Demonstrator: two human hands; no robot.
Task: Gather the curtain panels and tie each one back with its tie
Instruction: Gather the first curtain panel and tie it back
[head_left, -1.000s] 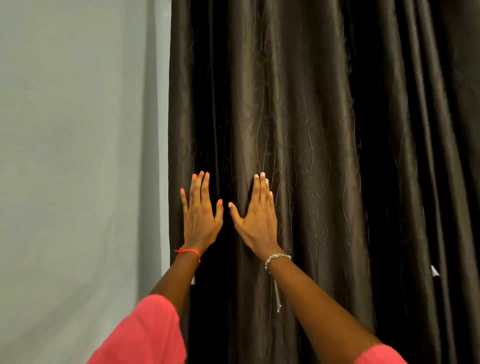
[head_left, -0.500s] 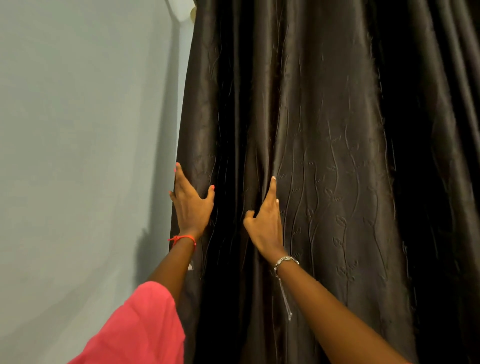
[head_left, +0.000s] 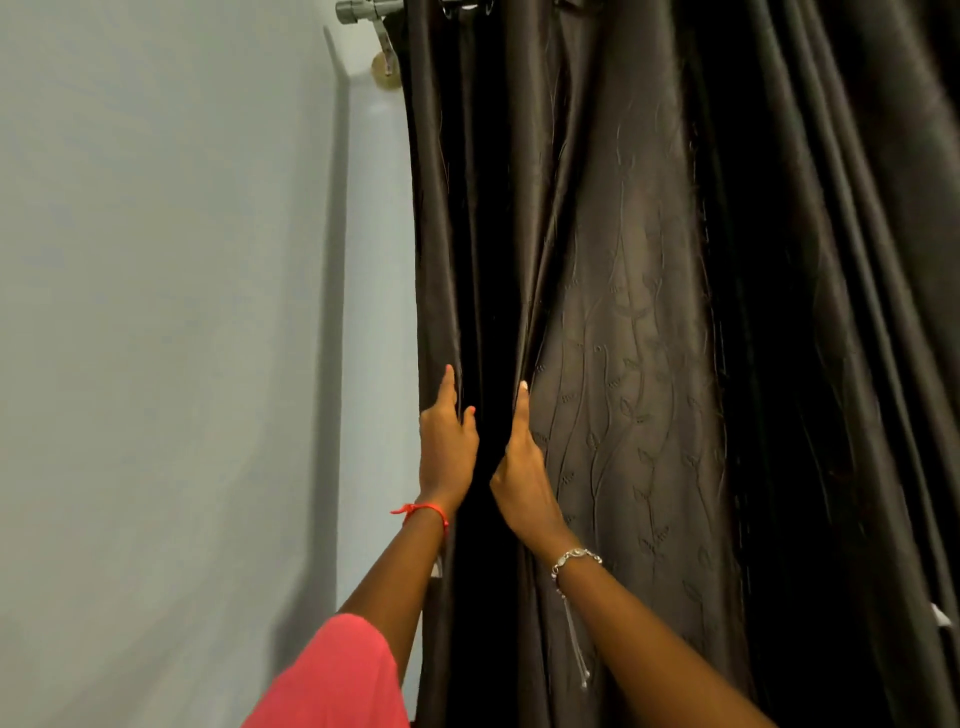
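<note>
A dark brown curtain panel (head_left: 623, 364) with an embossed leaf-and-vine pattern hangs in deep folds from the top of the head view. My left hand (head_left: 447, 447) grips the panel's left edge fold, index finger pointing up and thumb in front of the cloth. Just to its right, my right hand (head_left: 519, 473) pinches the neighbouring fold, its other fingers tucked behind the fabric. A dark gap of shadowed cloth lies between the two hands. More dark curtain folds (head_left: 857, 312) fill the right side. No tie is in view.
A pale grey wall (head_left: 156, 312) takes up the left half. A metal curtain rod end (head_left: 363, 9) with its bracket sits at the top, above the panel's left edge. A small white tag (head_left: 940, 616) shows at the far right.
Both hands went from lying flat and spread on the curtain to closing on folds near its left edge. The view tilted up, bringing the rod end into sight.
</note>
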